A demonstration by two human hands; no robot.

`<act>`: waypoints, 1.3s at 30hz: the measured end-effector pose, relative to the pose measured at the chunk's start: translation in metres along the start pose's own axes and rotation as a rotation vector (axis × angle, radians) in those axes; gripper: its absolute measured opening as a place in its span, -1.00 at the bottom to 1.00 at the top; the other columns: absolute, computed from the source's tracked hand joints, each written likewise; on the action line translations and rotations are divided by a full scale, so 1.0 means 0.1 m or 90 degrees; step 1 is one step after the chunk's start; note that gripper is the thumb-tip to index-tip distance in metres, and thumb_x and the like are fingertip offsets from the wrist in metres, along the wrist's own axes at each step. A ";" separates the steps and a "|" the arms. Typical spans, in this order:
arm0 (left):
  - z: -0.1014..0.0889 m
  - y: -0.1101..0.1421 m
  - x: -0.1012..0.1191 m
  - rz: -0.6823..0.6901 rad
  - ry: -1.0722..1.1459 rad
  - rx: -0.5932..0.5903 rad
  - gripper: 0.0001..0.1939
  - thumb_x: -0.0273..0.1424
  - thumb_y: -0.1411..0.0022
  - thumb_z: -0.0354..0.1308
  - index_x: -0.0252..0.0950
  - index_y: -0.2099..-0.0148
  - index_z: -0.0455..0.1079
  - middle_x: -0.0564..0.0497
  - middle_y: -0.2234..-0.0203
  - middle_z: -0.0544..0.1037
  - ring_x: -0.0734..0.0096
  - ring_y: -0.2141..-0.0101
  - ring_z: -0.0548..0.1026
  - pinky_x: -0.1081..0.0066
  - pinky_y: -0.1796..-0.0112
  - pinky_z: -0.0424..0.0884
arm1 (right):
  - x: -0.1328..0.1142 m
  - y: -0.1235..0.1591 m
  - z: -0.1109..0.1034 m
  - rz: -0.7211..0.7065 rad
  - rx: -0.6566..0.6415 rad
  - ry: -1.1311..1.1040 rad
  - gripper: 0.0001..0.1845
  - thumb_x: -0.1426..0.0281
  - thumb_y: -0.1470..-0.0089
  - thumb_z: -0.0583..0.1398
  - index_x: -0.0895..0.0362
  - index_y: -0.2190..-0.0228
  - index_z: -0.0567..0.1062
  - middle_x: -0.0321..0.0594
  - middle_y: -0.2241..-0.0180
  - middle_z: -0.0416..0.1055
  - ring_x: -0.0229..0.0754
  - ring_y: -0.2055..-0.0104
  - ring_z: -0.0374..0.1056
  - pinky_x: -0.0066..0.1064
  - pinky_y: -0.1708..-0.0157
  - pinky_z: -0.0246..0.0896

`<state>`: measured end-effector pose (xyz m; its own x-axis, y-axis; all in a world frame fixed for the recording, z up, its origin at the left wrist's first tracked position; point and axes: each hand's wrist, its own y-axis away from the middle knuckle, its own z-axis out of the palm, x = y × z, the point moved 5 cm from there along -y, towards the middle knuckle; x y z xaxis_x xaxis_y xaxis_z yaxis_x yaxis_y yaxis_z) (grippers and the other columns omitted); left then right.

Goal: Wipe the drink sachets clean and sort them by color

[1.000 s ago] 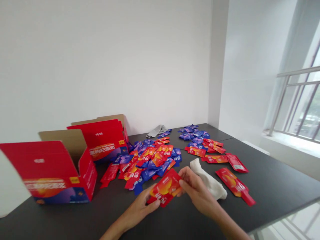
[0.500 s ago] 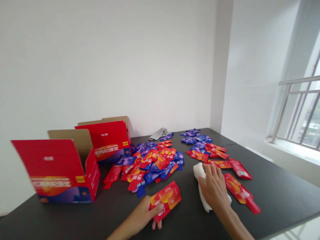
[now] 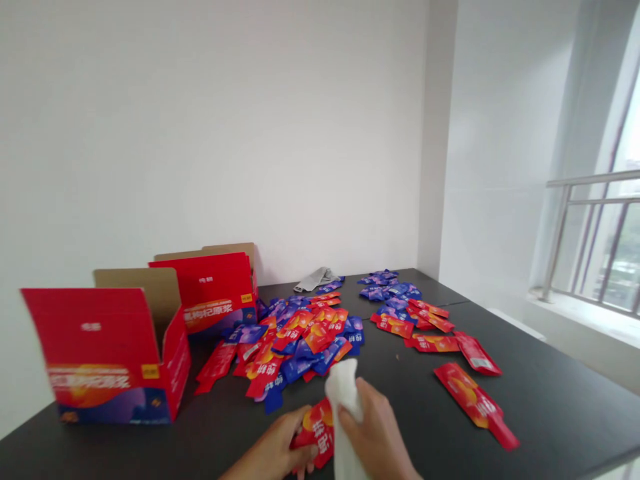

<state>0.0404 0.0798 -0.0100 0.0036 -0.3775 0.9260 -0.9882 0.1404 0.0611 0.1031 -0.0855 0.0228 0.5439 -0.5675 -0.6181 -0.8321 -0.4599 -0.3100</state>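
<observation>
Low at the front of the black table, my left hand (image 3: 286, 443) grips a red pouch (image 3: 316, 430) with orange fruit print and white lettering. My right hand (image 3: 374, 427) is closed around a white cloth (image 3: 344, 393), which lies against the pouch's right end and covers part of it. Beyond my hands spreads a mixed pile of red and blue pouches (image 3: 300, 340). A single red pouch (image 3: 475, 403) lies to the right of my right hand.
Two open red cartons, a near one (image 3: 113, 353) and a far one (image 3: 210, 287), stand at the left. More blue pouches (image 3: 393, 290) and red pouches (image 3: 425, 317) lie at the back right. A grey cloth (image 3: 317, 279) rests near the wall. The black table (image 3: 560, 373) ends at the right.
My right hand has lifted the white cloth off the table and carried it left onto the red pouch. My left hand still holds that pouch, now slightly lower. The view has tilted up slightly.
</observation>
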 end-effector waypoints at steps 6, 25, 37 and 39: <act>0.02 0.03 0.08 -0.031 -0.108 0.011 -0.67 -0.13 -0.21 0.08 -0.34 0.23 0.28 0.12 0.61 0.41 0.60 0.68 0.30 0.61 0.67 0.16 | -0.36 -0.08 0.18 -0.003 -0.076 0.136 -0.70 0.45 0.01 0.12 0.15 0.17 0.43 -0.06 0.18 0.48 0.03 0.13 0.42 -0.26 0.17 0.25; 0.00 0.04 0.21 0.019 -0.253 0.061 -0.78 -0.24 -0.23 0.04 -0.27 0.34 0.35 0.13 0.64 0.45 0.47 0.58 0.38 0.54 0.48 0.23 | -0.29 -0.06 0.14 -0.008 -0.103 0.272 -0.66 0.41 -0.09 0.12 0.21 0.07 0.40 0.04 0.16 0.46 0.08 0.12 0.40 -0.18 0.15 0.25; 0.00 0.04 0.24 0.048 -0.293 0.066 -0.72 -0.21 -0.31 -0.05 -0.28 0.32 0.31 0.14 0.65 0.44 0.48 0.59 0.38 0.54 0.47 0.21 | -0.11 -0.12 0.04 0.034 -0.152 0.301 -0.73 0.37 -0.11 0.10 0.19 0.15 0.42 0.04 0.17 0.47 0.05 0.12 0.42 -0.23 0.18 0.22; -0.01 0.04 0.25 0.050 -0.295 0.065 -0.72 -0.19 -0.31 -0.05 -0.28 0.31 0.31 0.14 0.65 0.45 0.48 0.59 0.38 0.54 0.47 0.21 | -0.10 -0.15 0.01 0.019 -0.156 0.303 -0.70 0.38 -0.09 0.11 0.21 0.12 0.40 0.06 0.15 0.46 0.06 0.10 0.41 -0.22 0.16 0.21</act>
<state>0.0365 0.0718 0.0133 -0.1175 -0.7405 0.6617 -0.9928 0.1036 -0.0604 0.1098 -0.0725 0.0326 0.5573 -0.8031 -0.2109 -0.8289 -0.5530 -0.0843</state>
